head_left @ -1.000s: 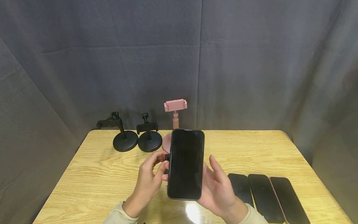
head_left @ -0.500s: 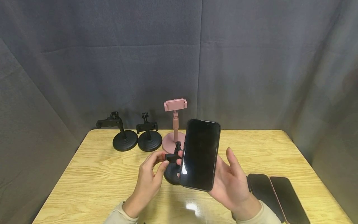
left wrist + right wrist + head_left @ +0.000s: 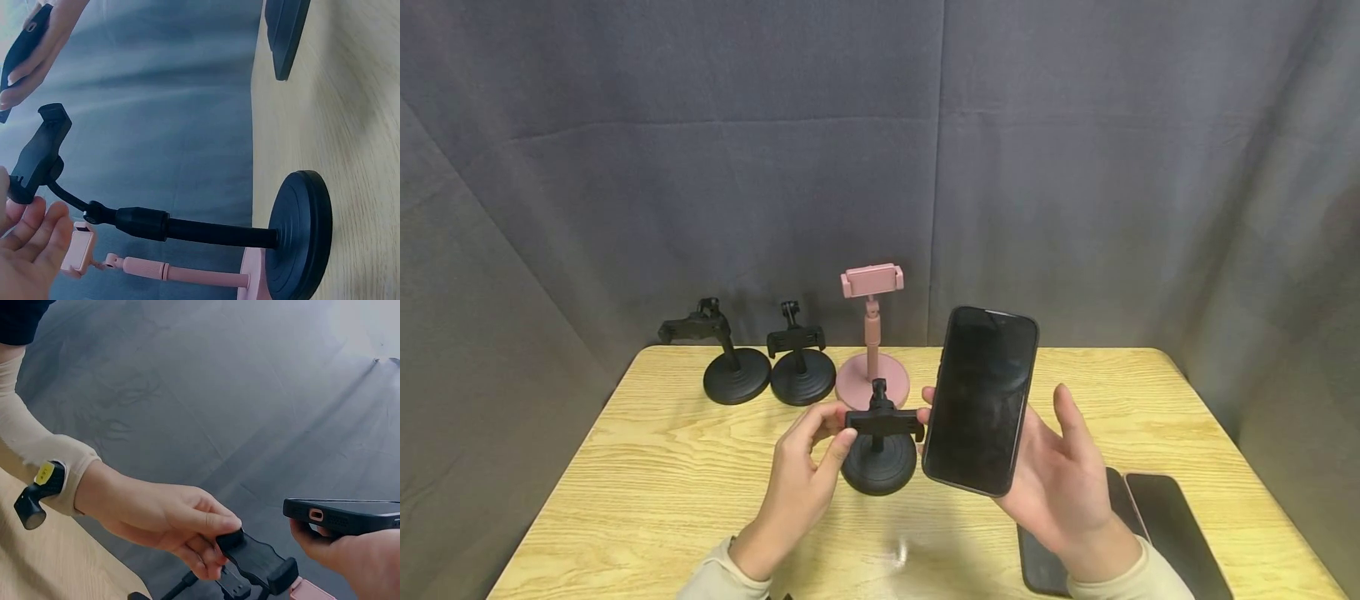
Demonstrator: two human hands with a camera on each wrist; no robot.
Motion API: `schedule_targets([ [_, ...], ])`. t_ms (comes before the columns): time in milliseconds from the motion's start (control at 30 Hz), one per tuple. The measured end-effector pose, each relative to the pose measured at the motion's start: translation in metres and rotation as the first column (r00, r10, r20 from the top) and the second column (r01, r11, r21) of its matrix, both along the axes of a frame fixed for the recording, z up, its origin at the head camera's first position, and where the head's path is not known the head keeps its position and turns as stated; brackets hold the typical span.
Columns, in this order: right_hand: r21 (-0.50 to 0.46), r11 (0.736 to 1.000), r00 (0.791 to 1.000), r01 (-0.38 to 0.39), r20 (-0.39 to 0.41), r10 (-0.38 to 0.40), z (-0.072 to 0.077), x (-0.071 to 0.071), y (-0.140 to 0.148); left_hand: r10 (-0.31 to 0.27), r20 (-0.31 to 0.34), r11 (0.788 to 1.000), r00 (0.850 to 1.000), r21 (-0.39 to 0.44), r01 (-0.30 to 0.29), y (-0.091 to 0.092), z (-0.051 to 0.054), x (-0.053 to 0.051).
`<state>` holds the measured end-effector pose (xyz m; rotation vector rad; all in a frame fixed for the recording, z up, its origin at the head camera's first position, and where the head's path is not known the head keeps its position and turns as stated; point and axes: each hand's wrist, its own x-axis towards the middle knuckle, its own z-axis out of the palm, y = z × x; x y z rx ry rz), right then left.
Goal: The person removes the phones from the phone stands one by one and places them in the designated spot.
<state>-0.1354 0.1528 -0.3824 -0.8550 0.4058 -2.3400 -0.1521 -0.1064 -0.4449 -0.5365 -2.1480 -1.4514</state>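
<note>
A black phone stand (image 3: 880, 471) with a round base stands upright at mid-table. My left hand (image 3: 801, 475) pinches the left end of its clamp between thumb and fingers, and the right wrist view shows that clamp (image 3: 257, 557) with nothing in it. To the right of the clamp, a dark-cased smartphone (image 3: 981, 400) is held up in my right hand (image 3: 1060, 487). The fingers lie behind it and their tips show at its left edge; the thumb stays off the screen. Seen from the left wrist, the smartphone (image 3: 25, 47) is apart from the stand.
Two more black stands (image 3: 737, 379) and a pink phone stand (image 3: 891, 385) line the table's back left. Several dark phones, one with a pink edge (image 3: 1180, 533), lie at the front right, partly behind my right forearm. A grey curtain (image 3: 1075, 167) hangs behind the table.
My right hand has carried the smartphone to the right and slightly up, tilting it and uncovering the black stand's clamp and base. My left hand has kept its pinch and place.
</note>
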Motion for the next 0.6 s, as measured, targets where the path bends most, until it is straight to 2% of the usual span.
schedule_targets([
  [133,-0.022,1.000,1.000,-0.007,0.010,0.008,-0.002,-0.002,0.005,-0.015,0.004,1.000,1.000,0.004,0.015,0.000,0.000,-0.001],
  [267,-0.028,1.000,1.000,-0.010,0.023,0.010,-0.005,-0.003,0.009,-0.077,0.020,0.997,0.997,0.031,0.076,-0.001,-0.001,-0.003],
  [433,-0.037,0.999,0.999,-0.017,0.032,0.018,-0.008,-0.004,0.012,-0.142,0.071,0.988,0.987,0.074,0.137,-0.001,0.000,-0.004],
  [500,-0.038,0.999,0.999,-0.017,0.032,0.018,-0.010,-0.005,0.013,-0.171,0.103,0.982,0.980,0.100,0.161,-0.001,0.001,-0.004],
  [600,-0.038,0.999,0.999,-0.017,0.042,0.019,-0.014,-0.006,0.014,-0.263,0.172,0.956,0.949,0.178,0.233,-0.003,0.003,-0.005],
])
